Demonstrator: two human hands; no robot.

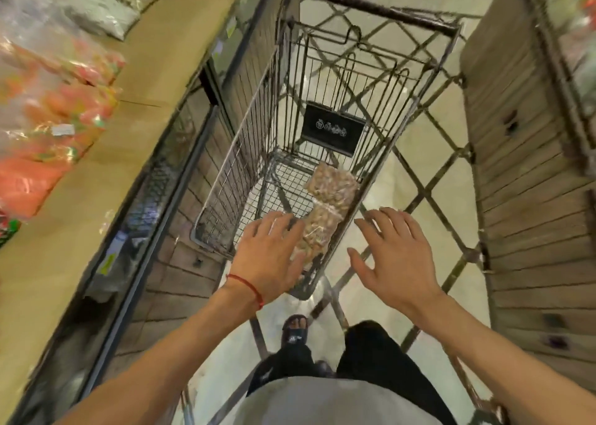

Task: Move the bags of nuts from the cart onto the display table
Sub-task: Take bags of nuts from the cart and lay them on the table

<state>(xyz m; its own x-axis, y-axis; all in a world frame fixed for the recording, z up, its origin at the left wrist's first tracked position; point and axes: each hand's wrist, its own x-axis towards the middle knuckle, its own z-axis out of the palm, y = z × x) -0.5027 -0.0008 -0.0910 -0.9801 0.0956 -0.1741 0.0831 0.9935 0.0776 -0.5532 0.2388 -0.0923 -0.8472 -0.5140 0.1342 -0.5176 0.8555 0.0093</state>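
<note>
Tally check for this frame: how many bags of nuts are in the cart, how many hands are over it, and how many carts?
bags of nuts in the cart: 2
hands: 2, the left hand and the right hand, both open
cart: 1
Total: 5

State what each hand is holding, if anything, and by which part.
Nothing is held: left hand and right hand spread open over the cart, near the bags of nuts.

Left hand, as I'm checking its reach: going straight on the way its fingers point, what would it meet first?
Probably the nearer bag of nuts in the cart: the left hand, fingers straight, points at it. Depth is unclear, so contact cannot be told.
</note>
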